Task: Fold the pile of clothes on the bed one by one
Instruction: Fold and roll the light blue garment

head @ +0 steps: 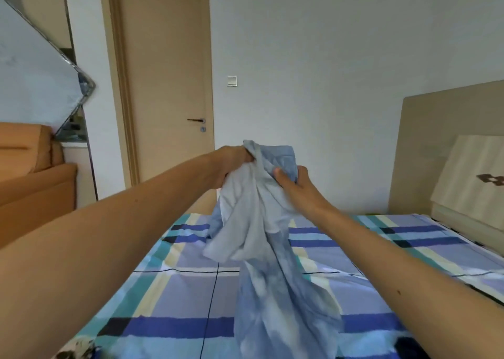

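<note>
Step in hand, as judged: one item has been taken up and is being sorted out before folding. A pale blue, soft cotton garment (261,249) is held bunched above the blue-and-teal plaid-sheeted bed (169,290), with its long tail hanging towards 6 o'clock and out of frame. The left hand (231,165) is clenched on the top of the bunch at its 10 o'clock side. The right hand (296,185) grips at 3 o'clock, fingers (278,173) curled round a fold, thumb on the near face. Garment type cannot be told: no collar, waistband or hem is clearly exposed. No pile is seen in view. Next move, likely: an edge or two matching corners to be found, hands to be spread apart, cloth to be shaken open and laid flat on the bed. Risk: twisted layers being folded in.
</note>
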`<state>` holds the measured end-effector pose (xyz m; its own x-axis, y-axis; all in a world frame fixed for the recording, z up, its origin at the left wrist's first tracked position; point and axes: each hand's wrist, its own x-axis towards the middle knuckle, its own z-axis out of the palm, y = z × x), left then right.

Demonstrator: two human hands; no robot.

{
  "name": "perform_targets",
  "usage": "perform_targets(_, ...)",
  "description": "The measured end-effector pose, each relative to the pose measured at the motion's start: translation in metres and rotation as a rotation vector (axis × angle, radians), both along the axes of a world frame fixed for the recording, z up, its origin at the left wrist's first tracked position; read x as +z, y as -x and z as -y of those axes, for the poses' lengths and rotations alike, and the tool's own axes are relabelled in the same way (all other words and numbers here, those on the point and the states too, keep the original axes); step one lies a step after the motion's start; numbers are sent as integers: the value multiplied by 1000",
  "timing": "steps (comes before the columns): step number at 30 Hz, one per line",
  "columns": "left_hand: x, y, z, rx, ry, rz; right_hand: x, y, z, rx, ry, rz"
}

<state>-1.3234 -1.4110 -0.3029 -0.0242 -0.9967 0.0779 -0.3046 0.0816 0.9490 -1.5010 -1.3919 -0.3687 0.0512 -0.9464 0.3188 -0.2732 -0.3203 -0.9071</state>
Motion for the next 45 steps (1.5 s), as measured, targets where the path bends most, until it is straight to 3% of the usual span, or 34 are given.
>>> perform_targets(3, 14, 20, -8, -11, -24, 24, -29, -10, -3, 72, -63, 219)
perform_targets(6, 21, 25, -8, 32, -54, 47, -34, -11, 11, -50, -147, 424)
perform_targets(8, 26, 24, -9, 45, -55, 28, -33, -5, 24, -107, -142, 442)
perform_targets(11, 37, 17, -10, 117, 8, -21, -41, 9, 47, -183, -164, 256)
perform_targets(15, 51, -2, -10, 267, 190, 78, -66, 34, 54, -347, -245, -534)
perform_targets(16, 53, -11, -8, 315, 226, 98, -72, 43, 50, -353, -313, -617)
perform_targets(20, 42, -56, -1, 478, 270, 312, -59, 76, 32, -166, -709, -500)
perform_targets(23, 43, -79, -8, 552, 260, 618, 19, 86, 36, -222, -513, -189)
perform_targets(27, 138, -91, -29, 739, 477, 834, 219, 83, 54, -328, 158, 284)
perform_targets(29, 192, -91, -47, 797, 602, 824, 285, 77, 64, -324, 343, 372)
perform_targets(31, 227, -86, -58, 771, 654, 750, 308, 70, 61, -264, 313, 386)
perform_targets(33, 240, -87, -56, 659, 576, 586, 309, 55, 40, -237, 210, 321)
perform_targets(35, 234, -90, -57, 532, 432, 375, 304, 46, 22, -218, 104, 217)
perform_targets(41, 192, -100, -45, 197, 180, 98, 253, 45, -11, -275, -31, -259)
perform_targets(45, 168, -100, -39, 80, 218, 154, 242, 37, -33, -306, -25, -339)
